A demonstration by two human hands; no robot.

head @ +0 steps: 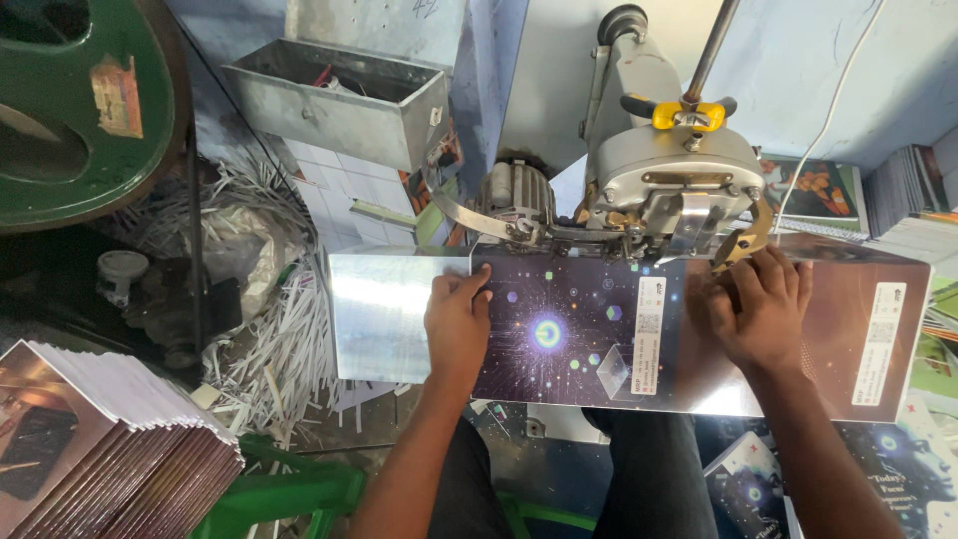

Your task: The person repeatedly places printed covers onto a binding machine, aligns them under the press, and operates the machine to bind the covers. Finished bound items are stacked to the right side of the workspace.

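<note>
Glossy printed cover sheets [599,339], dark with a starburst design, are laid flat across the machine's bed at the centre of the head view, their far edge pushed under the grey stitching head [669,170] at twelve o'clock. The left hand [457,324] is pressed palm-down on the sheet at about nine o'clock from the glowing ring, fingers together and pointing toward the machine, seemingly so that the sheet is kept flat and square. The right hand [758,309] is laid on the sheet at three o'clock, fingers slightly spread, fingertips close beside the brass-coloured foot [740,245] of the head, apparently to steady the sheet where it is fed in. Nothing is pinched by either hand. A stack of finished booklets [105,449] is seen fanned at eight o'clock, within reach. Paper trimmings [269,329] are heaped at ten o'clock beneath a metal tray [339,100]. More printed covers [898,469] are seen at four o'clock.
</note>
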